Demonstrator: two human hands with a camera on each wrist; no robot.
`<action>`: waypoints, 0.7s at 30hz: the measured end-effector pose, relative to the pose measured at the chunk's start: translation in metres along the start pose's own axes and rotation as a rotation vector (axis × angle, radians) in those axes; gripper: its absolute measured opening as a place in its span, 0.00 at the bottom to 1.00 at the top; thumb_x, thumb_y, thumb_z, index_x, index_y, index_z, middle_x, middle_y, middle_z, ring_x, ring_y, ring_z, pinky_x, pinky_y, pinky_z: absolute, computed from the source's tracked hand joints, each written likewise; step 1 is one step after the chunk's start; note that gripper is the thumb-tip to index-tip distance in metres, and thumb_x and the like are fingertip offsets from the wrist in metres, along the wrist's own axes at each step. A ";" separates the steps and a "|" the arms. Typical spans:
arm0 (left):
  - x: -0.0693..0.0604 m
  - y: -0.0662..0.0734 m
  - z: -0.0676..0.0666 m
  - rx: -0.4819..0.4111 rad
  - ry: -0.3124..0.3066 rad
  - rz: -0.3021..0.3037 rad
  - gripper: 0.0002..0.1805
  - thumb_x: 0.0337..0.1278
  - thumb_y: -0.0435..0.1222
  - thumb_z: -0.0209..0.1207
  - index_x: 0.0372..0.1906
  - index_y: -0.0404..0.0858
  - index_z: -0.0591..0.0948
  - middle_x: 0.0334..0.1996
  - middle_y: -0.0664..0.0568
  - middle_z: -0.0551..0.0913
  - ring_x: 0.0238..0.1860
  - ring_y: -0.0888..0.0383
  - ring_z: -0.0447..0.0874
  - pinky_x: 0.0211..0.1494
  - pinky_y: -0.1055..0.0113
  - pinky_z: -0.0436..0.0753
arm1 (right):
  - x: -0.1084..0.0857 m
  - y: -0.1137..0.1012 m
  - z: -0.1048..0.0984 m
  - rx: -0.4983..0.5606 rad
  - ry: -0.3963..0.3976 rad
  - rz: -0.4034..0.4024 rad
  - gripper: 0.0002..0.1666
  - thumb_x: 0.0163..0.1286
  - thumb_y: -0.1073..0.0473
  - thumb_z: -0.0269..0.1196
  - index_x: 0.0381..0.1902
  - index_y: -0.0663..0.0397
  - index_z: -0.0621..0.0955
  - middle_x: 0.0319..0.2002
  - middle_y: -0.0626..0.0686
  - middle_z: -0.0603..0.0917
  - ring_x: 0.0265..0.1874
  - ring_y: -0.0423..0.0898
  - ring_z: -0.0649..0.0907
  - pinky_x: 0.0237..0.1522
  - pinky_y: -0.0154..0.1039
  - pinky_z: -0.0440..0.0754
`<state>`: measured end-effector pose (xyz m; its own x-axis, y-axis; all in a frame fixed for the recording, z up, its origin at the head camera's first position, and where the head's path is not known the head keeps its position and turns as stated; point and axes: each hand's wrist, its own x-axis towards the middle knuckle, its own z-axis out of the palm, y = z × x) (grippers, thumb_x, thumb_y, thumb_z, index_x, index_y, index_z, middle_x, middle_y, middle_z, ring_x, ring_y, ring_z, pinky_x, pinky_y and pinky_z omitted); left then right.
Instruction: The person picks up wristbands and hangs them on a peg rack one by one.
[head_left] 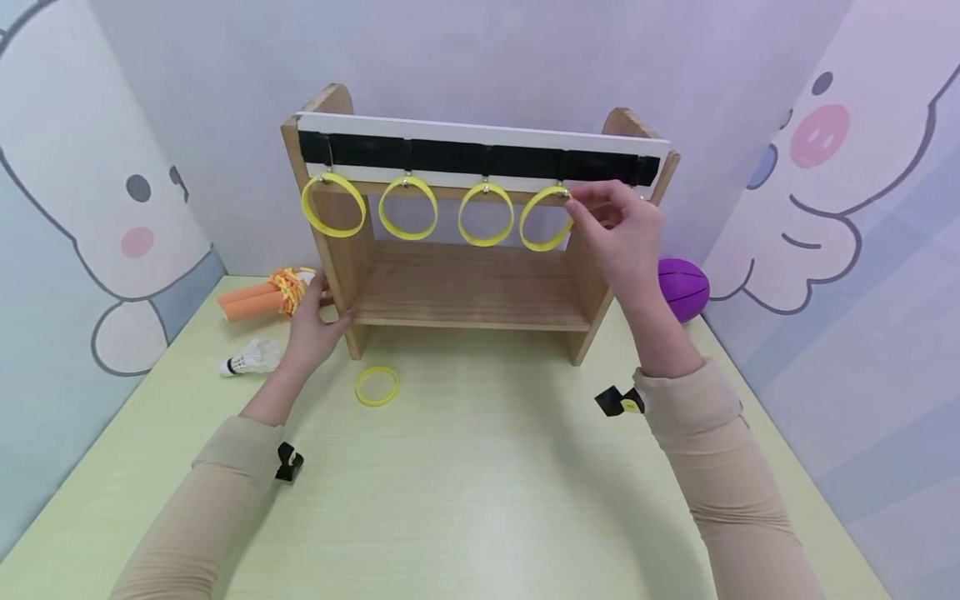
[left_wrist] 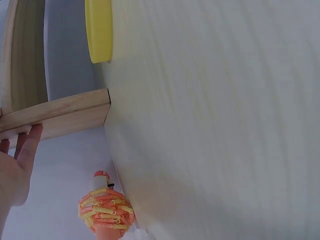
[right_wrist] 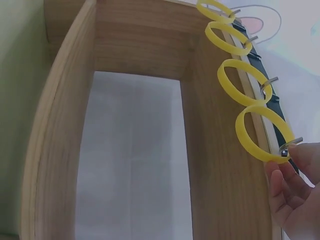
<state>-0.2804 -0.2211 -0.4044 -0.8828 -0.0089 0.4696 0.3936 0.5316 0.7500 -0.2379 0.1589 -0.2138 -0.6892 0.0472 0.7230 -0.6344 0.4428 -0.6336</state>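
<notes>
A wooden shelf [head_left: 472, 287] stands on the table, with a white strip [head_left: 480, 133] backed by black tape across its top front. Several yellow rings [right_wrist: 225, 82] hang from metal hooks along this strip. At the rightmost hanging ring [head_left: 522, 227], my right hand [head_left: 626, 242] pinches the rim beside its hook [right_wrist: 295, 144] between thumb and fingers. My left hand [head_left: 311, 329] grips the shelf's left side panel [left_wrist: 75, 112], the thumb at its front edge and the fingers along its outer face. Another yellow ring [head_left: 377, 404] lies on the table before the shelf's left leg.
Left of the shelf lie an orange-and-yellow tasselled object [head_left: 262, 298] and a white shuttlecock [head_left: 258, 357]. A purple ball [head_left: 682, 287] sits behind my right forearm. Walls with cartoon figures border the pale table [head_left: 465, 483]. Black straps hang at both cuffs.
</notes>
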 end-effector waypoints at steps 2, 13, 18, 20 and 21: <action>0.000 0.000 0.000 -0.002 -0.002 -0.005 0.43 0.54 0.28 0.61 0.73 0.41 0.54 0.57 0.36 0.69 0.55 0.39 0.74 0.40 0.54 0.86 | 0.001 0.008 0.000 -0.008 0.000 -0.002 0.13 0.60 0.63 0.66 0.40 0.66 0.83 0.34 0.55 0.86 0.24 0.38 0.81 0.24 0.22 0.78; 0.000 0.000 0.000 -0.002 -0.003 -0.009 0.43 0.55 0.28 0.60 0.73 0.41 0.53 0.57 0.36 0.69 0.55 0.39 0.74 0.41 0.50 0.85 | -0.002 0.018 -0.009 -0.065 0.030 -0.096 0.14 0.60 0.58 0.68 0.44 0.56 0.84 0.41 0.51 0.85 0.28 0.36 0.80 0.33 0.24 0.80; 0.000 0.001 0.000 0.002 -0.012 -0.021 0.43 0.56 0.29 0.60 0.73 0.42 0.53 0.58 0.36 0.68 0.56 0.39 0.73 0.42 0.48 0.84 | -0.005 0.013 -0.012 -0.043 0.037 -0.094 0.14 0.59 0.60 0.68 0.44 0.57 0.84 0.41 0.52 0.85 0.27 0.37 0.80 0.31 0.24 0.80; 0.000 0.001 0.000 0.001 -0.017 -0.026 0.43 0.56 0.29 0.60 0.73 0.42 0.52 0.58 0.36 0.68 0.57 0.39 0.72 0.43 0.47 0.84 | -0.008 0.011 -0.013 -0.034 0.036 -0.100 0.14 0.58 0.62 0.68 0.43 0.58 0.84 0.40 0.53 0.85 0.26 0.38 0.80 0.30 0.24 0.79; 0.000 0.001 0.000 0.002 -0.019 -0.030 0.42 0.56 0.29 0.60 0.74 0.42 0.52 0.58 0.36 0.68 0.57 0.39 0.72 0.43 0.46 0.84 | -0.009 0.010 -0.013 -0.027 0.034 -0.103 0.14 0.58 0.63 0.69 0.43 0.58 0.84 0.39 0.54 0.85 0.26 0.38 0.80 0.29 0.24 0.79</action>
<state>-0.2805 -0.2208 -0.4036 -0.8990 -0.0082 0.4380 0.3667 0.5329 0.7626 -0.2335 0.1743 -0.2231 -0.6080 0.0301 0.7934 -0.6916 0.4708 -0.5478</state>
